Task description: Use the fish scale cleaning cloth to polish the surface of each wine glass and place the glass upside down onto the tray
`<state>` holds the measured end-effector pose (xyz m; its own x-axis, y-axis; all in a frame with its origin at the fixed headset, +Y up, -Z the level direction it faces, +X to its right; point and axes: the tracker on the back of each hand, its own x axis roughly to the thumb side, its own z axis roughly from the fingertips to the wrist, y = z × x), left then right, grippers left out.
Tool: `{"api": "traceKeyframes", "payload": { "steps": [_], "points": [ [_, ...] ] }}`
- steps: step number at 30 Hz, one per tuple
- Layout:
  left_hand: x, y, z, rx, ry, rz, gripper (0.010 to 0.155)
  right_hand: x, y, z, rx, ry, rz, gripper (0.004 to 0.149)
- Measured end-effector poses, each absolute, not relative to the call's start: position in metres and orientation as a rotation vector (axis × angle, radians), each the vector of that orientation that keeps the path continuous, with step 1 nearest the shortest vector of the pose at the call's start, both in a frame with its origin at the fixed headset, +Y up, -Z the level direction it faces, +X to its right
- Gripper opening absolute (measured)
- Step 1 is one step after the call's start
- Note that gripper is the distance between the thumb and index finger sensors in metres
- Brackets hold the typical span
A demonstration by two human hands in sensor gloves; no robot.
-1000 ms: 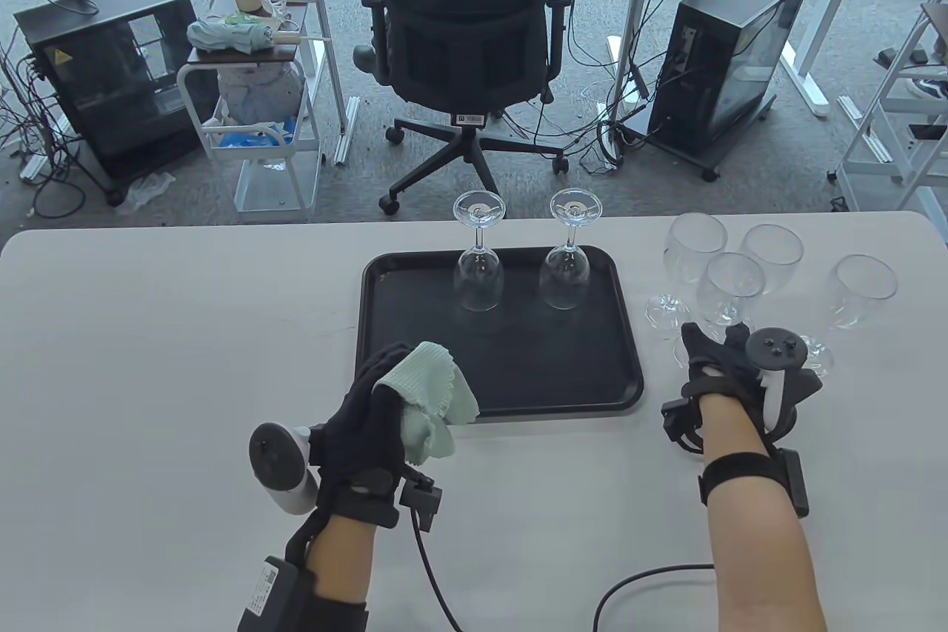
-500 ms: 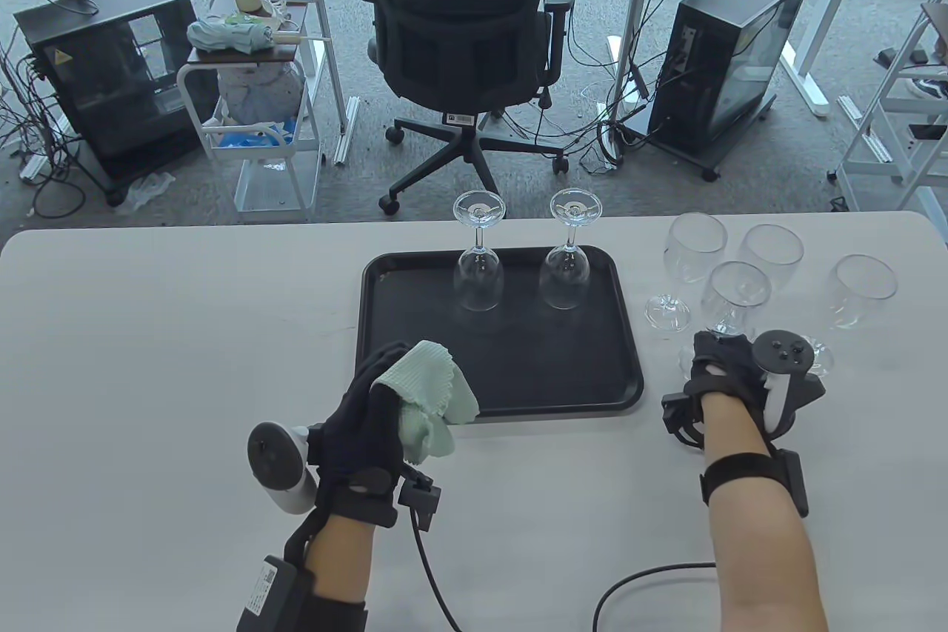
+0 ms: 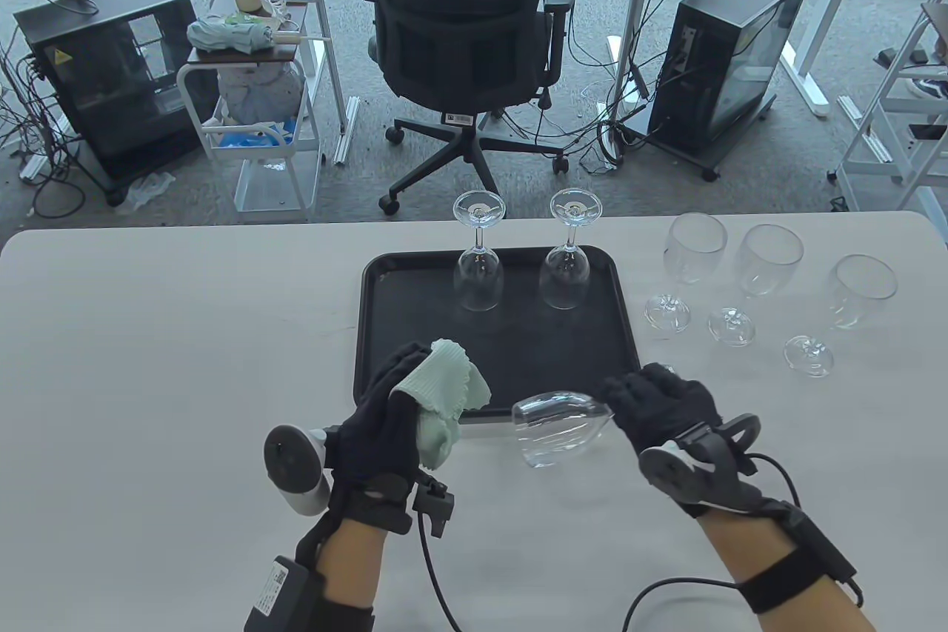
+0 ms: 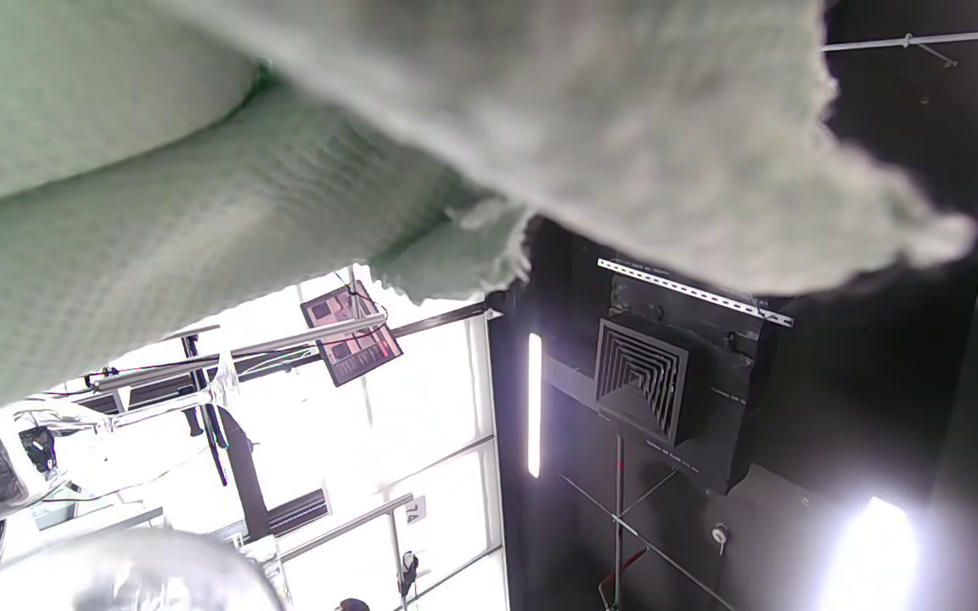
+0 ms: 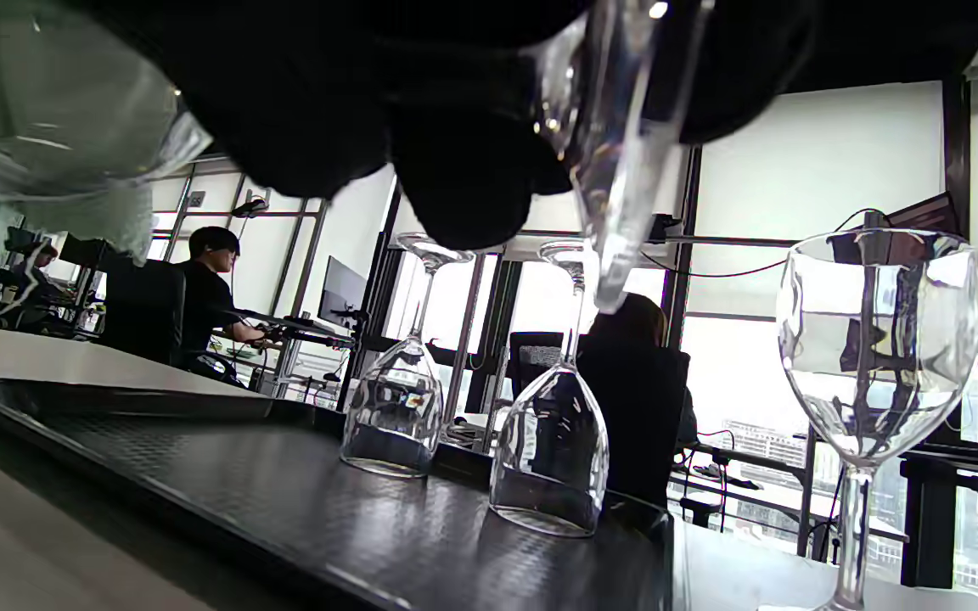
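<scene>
My right hand (image 3: 659, 402) grips a clear wine glass (image 3: 555, 428) by its stem, held on its side just in front of the black tray (image 3: 385, 336), bowl pointing left. In the right wrist view the stem (image 5: 616, 170) runs between my dark fingers (image 5: 455, 127). My left hand (image 3: 378, 432) holds a bunched pale green cloth (image 3: 444, 398), a short gap left of the bowl's mouth. The cloth (image 4: 200, 170) fills the top of the left wrist view. Two glasses (image 3: 479, 276) (image 3: 566, 276) stand upside down at the tray's far side.
Three upright glasses (image 3: 692, 247) (image 3: 770, 258) (image 3: 863, 287) stand right of the tray on the white table (image 3: 148, 365). A black cable (image 3: 666, 587) trails by my right forearm. An office chair (image 3: 459, 32) stands beyond the table's far edge.
My right hand took one glass from the group at the right, lifted it, tipped it sideways and carried it left towards the cloth. My left hand moved slightly right.
</scene>
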<state>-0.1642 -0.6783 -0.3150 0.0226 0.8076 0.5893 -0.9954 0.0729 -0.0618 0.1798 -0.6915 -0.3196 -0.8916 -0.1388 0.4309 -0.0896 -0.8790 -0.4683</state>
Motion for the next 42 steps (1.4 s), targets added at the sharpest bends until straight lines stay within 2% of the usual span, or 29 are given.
{"api": "traceKeyframes", "payload": {
  "steps": [2, 6, 12, 15, 17, 20, 21, 24, 26, 28, 29, 30, 32, 34, 35, 36, 37, 38, 39, 40, 41, 42],
  "points": [
    [-0.159, -0.677, -0.313, 0.42, -0.571, 1.447, 0.053, 0.155, -0.688, -0.317, -0.715, 0.704, -2.976, 0.048],
    [-0.155, -0.677, -0.312, 0.406, -0.604, 1.419, 0.054, 0.127, -0.675, -0.318, -0.643, 0.711, -3.01, 0.048],
    [-0.149, -0.687, -0.319, 0.33, -0.607, 1.379, 0.057, 0.106, -0.653, -0.312, -0.623, 0.8, -3.048, 0.049],
    [-0.146, -0.692, -0.32, 0.329, -0.606, 1.351, 0.062, 0.099, -0.647, -0.301, -0.643, 0.932, -3.049, 0.049],
    [-0.146, -0.693, -0.319, 0.354, -0.568, 1.317, 0.061, 0.099, -0.646, -0.295, -0.605, 0.953, -3.04, 0.051],
    [-0.151, -0.693, -0.318, 0.438, -0.497, 1.32, 0.056, 0.107, -0.647, -0.292, -0.777, 1.047, -3.059, 0.057],
    [-0.154, -0.693, -0.318, 0.444, -0.498, 1.337, 0.056, 0.117, -0.649, -0.29, -0.896, 1.189, -3.095, 0.062],
    [-0.157, -0.693, -0.317, 0.452, -0.457, 1.414, 0.055, 0.149, -0.659, -0.297, -0.981, 1.416, -3.184, 0.076],
    [-0.157, -0.691, -0.318, 0.423, -0.47, 1.438, 0.055, 0.169, -0.672, -0.312, -1.065, 1.247, -3.475, 0.086],
    [-0.153, -0.691, -0.318, 0.397, -0.496, 1.435, 0.055, 0.177, -0.685, -0.322, -1.39, 1.139, -3.715, 0.088],
    [-0.151, -0.691, -0.317, 0.381, -0.516, 1.423, 0.055, 0.178, -0.69, -0.326, -1.48, 1.064, -3.799, 0.086],
    [-0.148, -0.692, -0.316, 0.382, -0.504, 1.41, 0.055, 0.179, -0.695, -0.326, -1.488, 1.034, -3.863, 0.082],
    [-0.145, -0.692, -0.315, 0.385, -0.532, 1.396, 0.057, 0.178, -0.7, -0.328, -1.373, 1.079, -3.943, 0.073],
    [-0.145, -0.693, -0.314, 0.394, -0.557, 1.367, 0.061, 0.178, -0.706, -0.329, -1.251, 0.861, -4.161, 0.073],
    [-0.143, -0.692, -0.315, 0.398, -0.585, 1.347, 0.064, 0.177, -0.711, -0.331, -1.089, 0.443, -4.378, 0.074],
    [-0.142, -0.691, -0.315, 0.391, -0.593, 1.323, 0.065, 0.178, -0.712, -0.331, -1.026, 0.32, -4.424, 0.075],
    [-0.143, -0.691, -0.315, 0.386, -0.589, 1.29, 0.065, 0.179, -0.712, -0.33, -1.147, 0.31, -4.392, 0.076],
    [-0.143, -0.691, -0.315, 0.39, -0.591, 1.296, 0.063, 0.179, -0.71, -0.33, -1.225, 0.474, -4.284, 0.078],
    [-0.142, -0.69, -0.314, 0.383, -0.581, 1.295, 0.063, 0.18, -0.705, -0.328, -1.32, 0.762, -4.084, 0.082],
    [-0.143, -0.689, -0.314, 0.383, -0.577, 1.285, 0.061, 0.18, -0.702, -0.327, -1.37, 0.913, -3.958, 0.084],
    [-0.144, -0.689, -0.314, 0.383, -0.567, 1.307, 0.062, 0.181, -0.699, -0.325, -1.387, 1.162, -3.73, 0.087],
    [-0.145, -0.69, -0.315, 0.362, -0.544, 1.353, 0.061, 0.181, -0.695, -0.322, -1.442, 1.307, -3.572, 0.088]
  ]
}}
